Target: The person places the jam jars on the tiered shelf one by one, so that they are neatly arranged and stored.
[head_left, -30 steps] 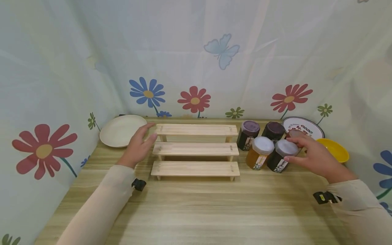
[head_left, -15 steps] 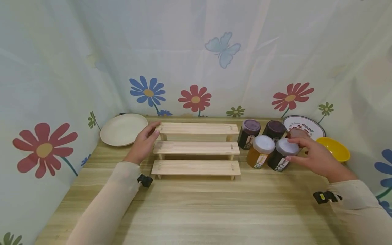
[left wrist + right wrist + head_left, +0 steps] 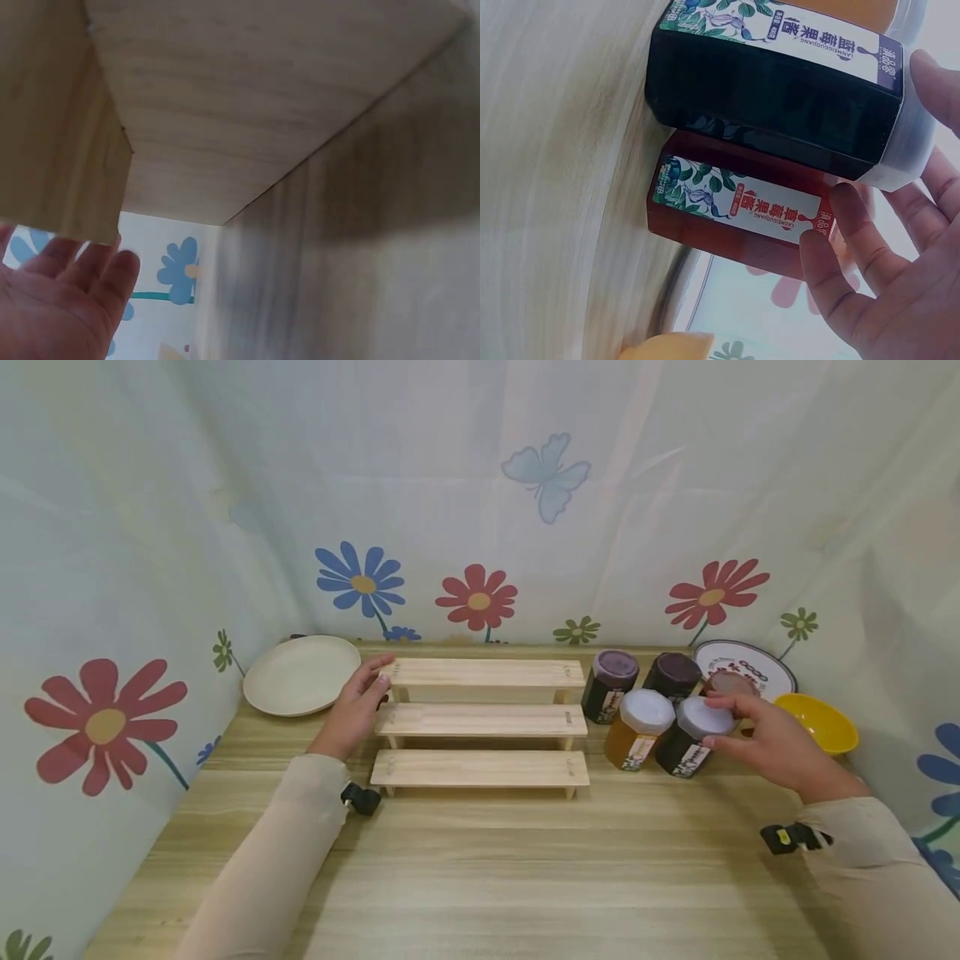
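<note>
A pale three-tier wooden rack (image 3: 480, 722) stands mid-table. My left hand (image 3: 349, 714) holds the left end of its top shelf, thumb in front, fingers towards the back. The left wrist view shows those fingers (image 3: 94, 274) passing behind a board edge. At the right, my right hand (image 3: 776, 743) grips the white lid of a dark blueberry jam jar (image 3: 772, 97) between thumb and fingers. The jar's base rests on the table. Two other fingers lie over a red strawberry jam jar (image 3: 735, 214) beside it. That red jar is largely hidden behind the hand in the head view.
An amber jar (image 3: 637, 735) stands left of the dark jar, and two purple-lidded jars stand behind. A patterned plate (image 3: 776, 672) and a yellow bowl (image 3: 840, 727) are at the back right. A cream plate (image 3: 288, 681) lies back left. Patterned cloth walls surround the table.
My left hand has moved a little to the right, from just beside the rack onto its top shelf end. My right hand stays at the dark jar's lid.
</note>
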Demonstrator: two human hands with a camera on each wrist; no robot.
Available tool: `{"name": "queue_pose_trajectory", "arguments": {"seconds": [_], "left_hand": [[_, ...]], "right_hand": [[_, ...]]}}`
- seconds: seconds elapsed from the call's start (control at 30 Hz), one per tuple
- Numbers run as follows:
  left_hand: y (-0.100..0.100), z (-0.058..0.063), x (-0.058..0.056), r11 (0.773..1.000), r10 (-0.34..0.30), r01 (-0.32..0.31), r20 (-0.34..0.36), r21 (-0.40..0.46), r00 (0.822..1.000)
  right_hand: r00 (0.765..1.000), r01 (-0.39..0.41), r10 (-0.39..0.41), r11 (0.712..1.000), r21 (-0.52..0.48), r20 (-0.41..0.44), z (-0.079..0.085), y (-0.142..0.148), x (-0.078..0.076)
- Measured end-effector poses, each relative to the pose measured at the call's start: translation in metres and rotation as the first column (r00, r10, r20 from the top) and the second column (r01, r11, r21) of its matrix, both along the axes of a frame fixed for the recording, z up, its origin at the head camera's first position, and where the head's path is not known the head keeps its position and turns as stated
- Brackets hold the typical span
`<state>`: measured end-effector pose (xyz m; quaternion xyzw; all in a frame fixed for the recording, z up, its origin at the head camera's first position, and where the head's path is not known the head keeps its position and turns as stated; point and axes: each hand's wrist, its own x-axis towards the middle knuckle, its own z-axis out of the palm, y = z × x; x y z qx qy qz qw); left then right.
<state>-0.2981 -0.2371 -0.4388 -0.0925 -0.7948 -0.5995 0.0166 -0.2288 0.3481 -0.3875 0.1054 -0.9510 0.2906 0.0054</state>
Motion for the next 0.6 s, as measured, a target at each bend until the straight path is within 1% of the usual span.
{"name": "queue_pose_trajectory", "arguments": {"seconds": [0.23,0.47,0.6], "left_hand": [[-0.0061,-0.0048,0.0009,1.0,-0.011,0.011,0.035,0.018,0.999],[-0.0035,-0.009,-0.0026,0.998,-0.04,0.039,0.015,0.043,0.999],[-0.002,-0.0103,-0.0041,0.997,-0.046,0.046,0.007,0.054,0.999]], "right_hand": [[1.0,-0.002,0.002,0.999,-0.034,-0.021,-0.0026,-0.0039,-0.0041],[0.998,-0.02,0.016,0.998,-0.056,-0.069,-0.0062,-0.0015,-0.0024],[0.997,-0.022,0.018,0.998,-0.063,-0.069,-0.0076,-0.001,-0.0016]]}}
